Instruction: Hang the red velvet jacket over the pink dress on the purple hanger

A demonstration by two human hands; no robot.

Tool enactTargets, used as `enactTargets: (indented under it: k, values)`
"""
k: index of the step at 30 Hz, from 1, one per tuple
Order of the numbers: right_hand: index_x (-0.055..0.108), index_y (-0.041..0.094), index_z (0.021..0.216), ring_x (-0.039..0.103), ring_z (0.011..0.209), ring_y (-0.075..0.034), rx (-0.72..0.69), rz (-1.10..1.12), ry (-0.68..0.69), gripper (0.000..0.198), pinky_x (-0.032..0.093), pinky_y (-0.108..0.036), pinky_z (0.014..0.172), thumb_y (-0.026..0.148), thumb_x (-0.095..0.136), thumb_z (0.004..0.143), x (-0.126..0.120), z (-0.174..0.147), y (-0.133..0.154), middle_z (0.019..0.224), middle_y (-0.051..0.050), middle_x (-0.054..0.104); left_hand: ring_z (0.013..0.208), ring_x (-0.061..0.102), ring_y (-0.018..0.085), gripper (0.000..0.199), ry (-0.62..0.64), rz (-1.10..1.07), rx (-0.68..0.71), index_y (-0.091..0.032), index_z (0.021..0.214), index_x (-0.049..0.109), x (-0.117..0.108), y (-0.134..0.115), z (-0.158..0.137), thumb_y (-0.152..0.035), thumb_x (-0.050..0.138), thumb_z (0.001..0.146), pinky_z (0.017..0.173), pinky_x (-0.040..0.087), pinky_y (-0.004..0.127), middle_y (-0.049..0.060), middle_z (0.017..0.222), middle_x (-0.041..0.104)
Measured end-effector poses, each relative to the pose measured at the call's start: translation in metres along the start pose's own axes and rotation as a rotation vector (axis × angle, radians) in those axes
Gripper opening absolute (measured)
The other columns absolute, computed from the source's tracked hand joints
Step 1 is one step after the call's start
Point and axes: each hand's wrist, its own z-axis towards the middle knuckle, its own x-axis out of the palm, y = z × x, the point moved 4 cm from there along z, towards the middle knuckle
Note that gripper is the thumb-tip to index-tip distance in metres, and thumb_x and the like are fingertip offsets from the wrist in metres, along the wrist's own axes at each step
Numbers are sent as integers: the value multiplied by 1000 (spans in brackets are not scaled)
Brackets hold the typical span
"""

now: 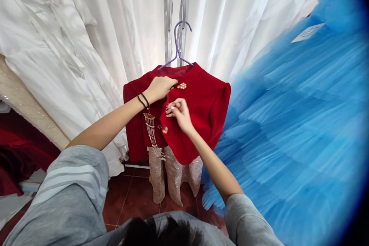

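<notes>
A red jacket [198, 107] hangs on a purple hanger [176, 48] before me, its front partly open. My left hand [161, 87] is closed at the upper front edge, close to a beaded flower-shaped button [182, 85]; its fingertips are partly hidden. Lower down, my right hand [179, 113] pinches the jacket's front edge, thumb and fingertips together. Below it sits another ornate button [164, 130]. A beaded tassel ornament [150, 127] dangles on the jacket's left side, under my left wrist.
Pale shiny fabric [173, 177] hangs below the jacket above the red tiled floor [121, 196]. White garments [57, 54] fill the left, and a wide blue tulle dress [294, 123] the right. A metal rack post [168, 7] and white curtains [225, 11] stand behind.
</notes>
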Motion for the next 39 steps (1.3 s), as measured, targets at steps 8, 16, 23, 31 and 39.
enactTargets:
  k: [8, 16, 23, 31, 39]
  values:
    - [47, 14, 128, 63, 111, -25, -102, -431, 188, 44, 59, -42, 89, 27, 48, 86, 25, -21, -60, 123, -17, 61, 133, 44, 36, 56, -308, -33, 90, -18, 141, 52, 13, -31, -51, -28, 57, 86, 115, 27, 55, 17, 147, 49]
    - [54, 14, 127, 55, 123, -30, -239, -810, -780, 41, 41, -55, 109, 35, 47, 93, -81, -107, -68, 127, -19, 61, 83, 63, 27, 26, -130, -115, -273, -15, 102, 62, 46, -8, -104, -31, 43, 97, 80, 43, 37, 12, 89, 67]
    - [67, 17, 85, 64, 86, -27, 224, -677, -566, 46, 52, -43, 83, 59, 50, 82, -165, -161, -135, 90, -15, 72, 59, 48, 13, 37, -98, -891, -291, -19, 74, 49, 17, 40, -98, -53, 60, 82, 57, 36, 24, -3, 65, 48]
    - [66, 16, 80, 66, 75, -26, 329, -711, -563, 47, 52, -39, 73, 58, 44, 79, -159, -193, -164, 85, -16, 74, 72, 60, 21, 22, -153, -244, -482, -20, 87, 62, 30, 42, -94, -41, 56, 92, 60, 33, 28, 3, 75, 63]
    - [70, 15, 100, 70, 89, -28, 250, -661, -574, 44, 55, -44, 84, 51, 50, 83, -163, -175, -121, 100, -16, 75, 87, 65, 20, 24, -756, -385, -43, -26, 112, 65, -19, -6, -158, -28, 67, 88, 82, 53, 36, 4, 98, 69]
